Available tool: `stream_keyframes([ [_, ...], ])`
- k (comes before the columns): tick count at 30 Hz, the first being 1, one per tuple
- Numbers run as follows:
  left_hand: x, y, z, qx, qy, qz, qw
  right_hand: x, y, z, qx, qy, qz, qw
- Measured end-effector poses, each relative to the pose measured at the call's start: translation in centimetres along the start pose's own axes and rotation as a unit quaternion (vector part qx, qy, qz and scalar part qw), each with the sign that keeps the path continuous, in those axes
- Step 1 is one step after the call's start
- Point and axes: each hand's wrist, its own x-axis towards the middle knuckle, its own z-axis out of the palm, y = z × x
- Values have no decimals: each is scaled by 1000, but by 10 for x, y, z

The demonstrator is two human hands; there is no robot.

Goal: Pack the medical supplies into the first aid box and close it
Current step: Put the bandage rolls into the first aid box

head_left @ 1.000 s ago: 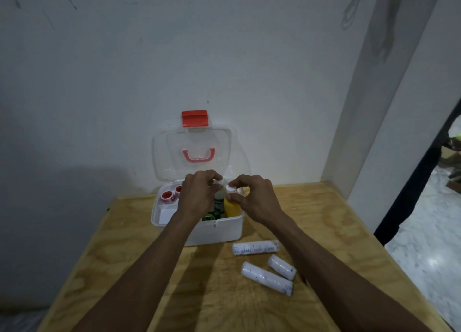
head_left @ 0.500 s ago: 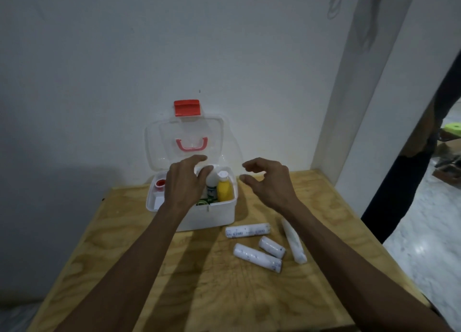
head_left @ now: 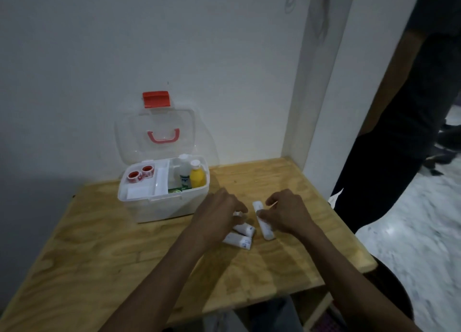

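White plastic box (head_left: pixel 163 207) on the plywood counter (head_left: pixel 104 252), near the back edge, left of centre. Clear lid (head_left: pixel 154 137) upright against the wall, red latch (head_left: pixel 156 99) on top, red handle (head_left: pixel 163 136) showing through it. Inside: tray on the left with two red-cored tape rolls (head_left: pixel 139 175); right compartment holds a white bottle (head_left: pixel 184 168) and a yellow bottle (head_left: pixel 197 176), both upright, touching.

Bandage rolls (head_left: pixel 243 234) lie on the counter just right of the box front, toward the right edge. Left hand (head_left: pixel 219 213) rests over them, fingers curled down on one roll; whether it is actually gripped, cannot tell. Right hand (head_left: pixel 287 213) pinches a long roll (head_left: pixel 262 220) between thumb and fingers; the roll lies flat on the counter.

Dark-clothed person (head_left: pixel 399 132) stands beyond the counter's right edge.
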Motion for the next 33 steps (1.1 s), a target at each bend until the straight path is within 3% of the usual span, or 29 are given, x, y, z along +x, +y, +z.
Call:
stream_keyframes([
  [5, 14, 10, 8, 91, -72, 4, 993, 5, 9, 18, -20, -13, 20, 1000],
  [10, 19, 12, 9, 113, -115, 14, 987, 14, 14, 25, 4, -19, 56, 998],
  [18, 18, 14, 15, 108, -112, 7, 988, 8, 10, 15, 48, -24, 58, 997],
  [21, 12, 14, 12, 58, -68, -14, 996, -5, 3, 0, 99, -2, 51, 994],
  [25, -6, 9, -8, -38, 67, -65, 995, -22, -19, -23, 179, 57, 18, 982],
  [29, -33, -2, -45, -122, 204, -147, 960, -27, -61, -33, 256, 76, -30, 963],
  [33, -63, -27, -81, -155, 275, -227, 921, -25, -114, -20, 285, 53, -64, 955],
])
